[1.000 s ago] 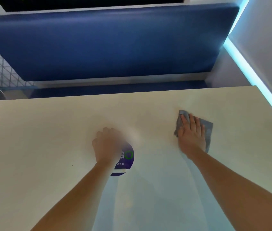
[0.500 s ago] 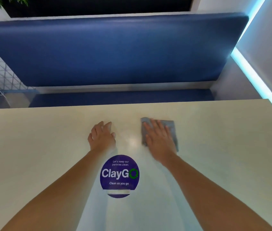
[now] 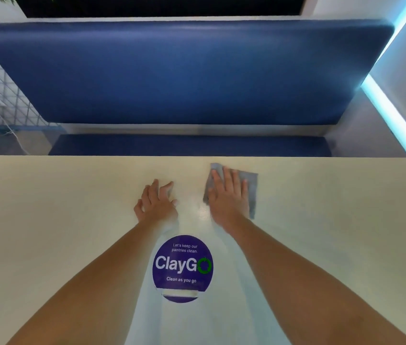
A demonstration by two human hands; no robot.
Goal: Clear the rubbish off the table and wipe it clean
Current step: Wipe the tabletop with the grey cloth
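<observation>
Head view: the right hand (image 3: pixel 229 197) lies flat, fingers (image 3: pixel 227 175) straight and slightly apart, pressing a grey cloth (image 3: pixel 253 185) onto the cream tabletop (image 3: pixel 60 207) near its far edge. Just beside it, the left hand (image 3: pixel 156 204) rests with fingers loosely spread, holding nothing. A round purple ClayGo sticker (image 3: pixel 182 267) sits between the forearms.

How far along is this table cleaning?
No rubbish shows on the table, so clearing looks done. Wiping is in hand: the right hand presses flat on a grey cloth near the far edge, while the left hand rests on the top. Which parts are already wiped, around the round sticker for instance, cannot be told.
</observation>
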